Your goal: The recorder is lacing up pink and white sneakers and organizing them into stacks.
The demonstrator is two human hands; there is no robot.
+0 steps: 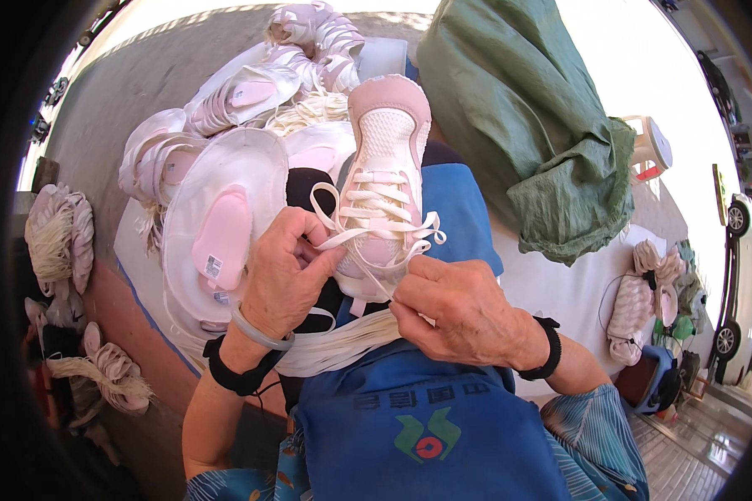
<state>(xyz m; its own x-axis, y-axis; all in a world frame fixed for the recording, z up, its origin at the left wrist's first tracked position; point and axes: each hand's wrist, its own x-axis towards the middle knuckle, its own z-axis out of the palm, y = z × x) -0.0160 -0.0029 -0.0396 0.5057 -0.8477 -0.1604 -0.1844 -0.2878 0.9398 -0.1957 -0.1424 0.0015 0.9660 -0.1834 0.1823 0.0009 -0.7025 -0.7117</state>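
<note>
1. Left hand (286,271) closed, fingers pinching the left run of the white lace (374,219) at the near end of the eyelets; grey bangle (259,331) and black band on that wrist.
2. Right hand (464,311) closed, thumb and fingers gripping the right lace end just beside the shoe's collar; black wristband (548,351) on the wrist.
3. Pink-and-white sneaker (384,167) sits centre, on the lap, toe pointing far, heel near, sole down. Lace already crossed through most of the eyelets; loose loops hang off both sides near the top eyelets.
4. Bundle of white laces (342,346) lies across the lap under both hands, on the blue apron (430,417).
5. Step, as I judge it: lacing nearly finished, working the last eyelets or taking up slack at the collar. Next move likely calls for even pull on both ends with the shoe kept steady on the lap, without twisting the flat lace.
6. Left of the hands: white plastic bag (226,217) holding pink insoles, more pink sneakers (251,92) piled far left.
7. Far left edge: more shoes and lace bundles (58,238) on the ground.
8. Right, far: green cloth sack (535,125); another string of pale shoes (631,305) on the white sheet far right.
</note>
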